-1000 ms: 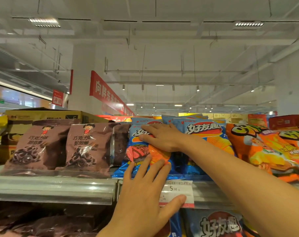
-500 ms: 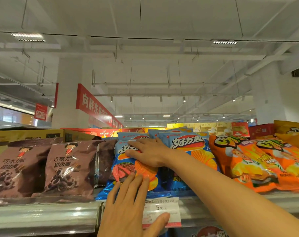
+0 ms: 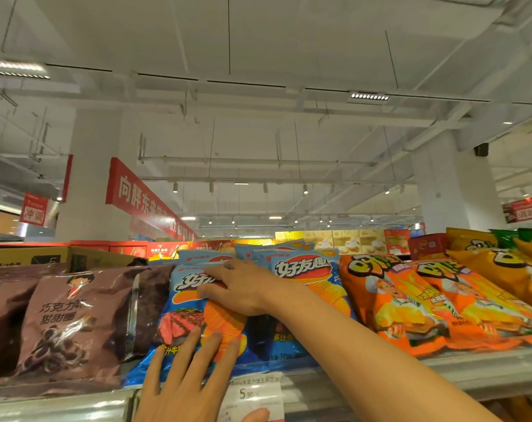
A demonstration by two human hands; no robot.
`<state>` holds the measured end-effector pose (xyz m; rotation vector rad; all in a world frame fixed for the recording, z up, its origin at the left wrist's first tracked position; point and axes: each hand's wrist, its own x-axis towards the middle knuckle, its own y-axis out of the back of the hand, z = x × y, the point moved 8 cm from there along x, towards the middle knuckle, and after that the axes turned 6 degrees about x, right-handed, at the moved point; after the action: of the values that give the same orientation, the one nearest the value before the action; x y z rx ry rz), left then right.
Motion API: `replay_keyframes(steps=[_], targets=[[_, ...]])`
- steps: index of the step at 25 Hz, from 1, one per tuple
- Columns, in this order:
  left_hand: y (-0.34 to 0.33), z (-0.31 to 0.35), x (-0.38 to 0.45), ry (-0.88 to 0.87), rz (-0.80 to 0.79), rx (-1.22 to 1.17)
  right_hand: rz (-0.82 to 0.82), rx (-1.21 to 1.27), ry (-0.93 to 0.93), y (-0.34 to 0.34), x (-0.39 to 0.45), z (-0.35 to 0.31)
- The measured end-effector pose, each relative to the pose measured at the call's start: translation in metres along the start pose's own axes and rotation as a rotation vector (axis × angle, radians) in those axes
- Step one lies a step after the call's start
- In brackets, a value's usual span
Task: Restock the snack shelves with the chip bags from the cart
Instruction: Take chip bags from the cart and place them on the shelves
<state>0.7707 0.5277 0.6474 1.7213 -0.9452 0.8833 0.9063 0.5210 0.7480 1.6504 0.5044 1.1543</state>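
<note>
Brown snack bags [image 3: 72, 324] stand to the left of the blue chip bag [image 3: 194, 318] on the top shelf [image 3: 487, 373]; orange bags [image 3: 410, 303] stand to its right. A price tag [image 3: 252, 394] hangs below. The right hand [image 3: 240, 287] lies flat on the glossy bag's upper face, fingers straight. The left hand [image 3: 185, 385] presses its lower edge, fingers extended, gripping nothing.

Left hand [image 3: 185, 388] flat, fingers straight; right hand [image 3: 237, 287] palm-down, fingers extended.
</note>
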Motion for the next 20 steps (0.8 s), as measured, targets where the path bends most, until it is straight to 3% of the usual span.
replay_keyframes(steps=[3,7,9,13,15,20], targets=[[0.003,0.001,0.003,-0.004,0.021,-0.048,-0.055,-0.033,-0.018,-0.009,0.001,0.006],[0.003,-0.001,0.002,0.127,-0.132,-0.074,-0.096,-0.09,-0.041,-0.011,0.007,0.007],[0.008,0.002,-0.004,0.106,-0.15,-0.075,-0.094,-0.075,-0.015,-0.005,0.005,0.002],[0.015,0.016,-0.019,-0.023,-0.102,-0.063,0.179,0.185,0.083,0.044,-0.013,0.005],[0.012,0.026,-0.019,-0.077,-0.118,-0.032,0.285,0.192,0.087,0.07,-0.024,0.024],[0.008,0.051,0.003,-0.105,-0.209,0.003,0.247,-0.003,-0.147,0.089,-0.051,0.101]])
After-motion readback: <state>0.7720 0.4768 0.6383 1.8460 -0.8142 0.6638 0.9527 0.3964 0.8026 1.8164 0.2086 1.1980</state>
